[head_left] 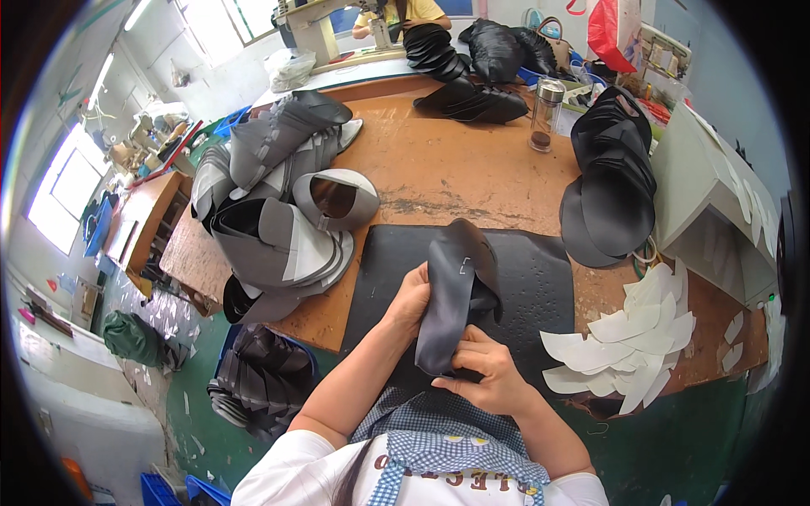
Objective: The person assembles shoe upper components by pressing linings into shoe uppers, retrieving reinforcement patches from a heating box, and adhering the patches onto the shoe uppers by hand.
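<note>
- Left hand (411, 297) clamped on the left edge of a black leather shoe upper (454, 291), fingers wrapped behind it.
- Right hand (487, 368) pinches the upper's lower end, thumb on top, fingers curled under.
- Upper sits dead centre of frame, held up just above a black cutting mat (540, 278); not lying flat on it.
- Long axis runs roughly 12 to 6 o'clock, top tilted a bit toward 1. Wide rounded end points to 12, narrow end to 6 at the right hand. Small white mark shows near the top.
- At 9–10 o'clock of the hands: stack of grey shoe uppers (278, 219), just beside the mat's left edge.
- At 3–4 o'clock: fan of white insert pieces (629, 341), near the right hand, touching nothing held.
- At 2 o'clock: pile of black uppers (612, 185) past the mat corner.
- At 12–1 o'clock, well apart: glass jar with metal lid (546, 114), more black pieces behind it.
- Nothing sits between the hands and the mat.
- Surface: worn orange-brown wooden table (456, 169), scuffed.
- Another person sits at a sewing machine (337, 25) at 12, far side.
- Floor green, scraps scattered at 8 o'clock; bright windows at 9–10.
</note>
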The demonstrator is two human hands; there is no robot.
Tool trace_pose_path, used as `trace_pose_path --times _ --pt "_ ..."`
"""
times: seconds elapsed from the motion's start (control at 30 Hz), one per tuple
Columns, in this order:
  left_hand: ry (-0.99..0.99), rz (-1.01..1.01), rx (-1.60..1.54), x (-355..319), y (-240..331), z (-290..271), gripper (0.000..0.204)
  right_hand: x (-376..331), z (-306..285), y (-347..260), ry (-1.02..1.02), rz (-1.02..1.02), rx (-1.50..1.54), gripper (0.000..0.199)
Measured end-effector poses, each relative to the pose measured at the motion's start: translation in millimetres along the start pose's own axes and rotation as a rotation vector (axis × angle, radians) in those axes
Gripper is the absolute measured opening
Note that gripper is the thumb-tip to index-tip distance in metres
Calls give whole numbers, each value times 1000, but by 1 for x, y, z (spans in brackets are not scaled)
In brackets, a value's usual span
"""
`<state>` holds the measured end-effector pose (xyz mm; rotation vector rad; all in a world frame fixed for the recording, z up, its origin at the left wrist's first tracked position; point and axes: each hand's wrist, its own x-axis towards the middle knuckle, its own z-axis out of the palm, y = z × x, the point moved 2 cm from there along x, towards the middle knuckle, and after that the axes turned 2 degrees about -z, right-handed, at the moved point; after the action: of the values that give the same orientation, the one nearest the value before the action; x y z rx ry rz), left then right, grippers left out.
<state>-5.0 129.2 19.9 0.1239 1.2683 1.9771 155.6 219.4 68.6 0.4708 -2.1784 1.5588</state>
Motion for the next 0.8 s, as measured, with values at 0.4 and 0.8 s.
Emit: trace_pose_path --times 0.4,0.8 --pt "22 72 -128 -32 -17 -25 25 3 -11 17 254 24 -287 24" --pt "-296 6 -160 -34 -10 -33 34 0 -10 15 261 -7 -255 29"
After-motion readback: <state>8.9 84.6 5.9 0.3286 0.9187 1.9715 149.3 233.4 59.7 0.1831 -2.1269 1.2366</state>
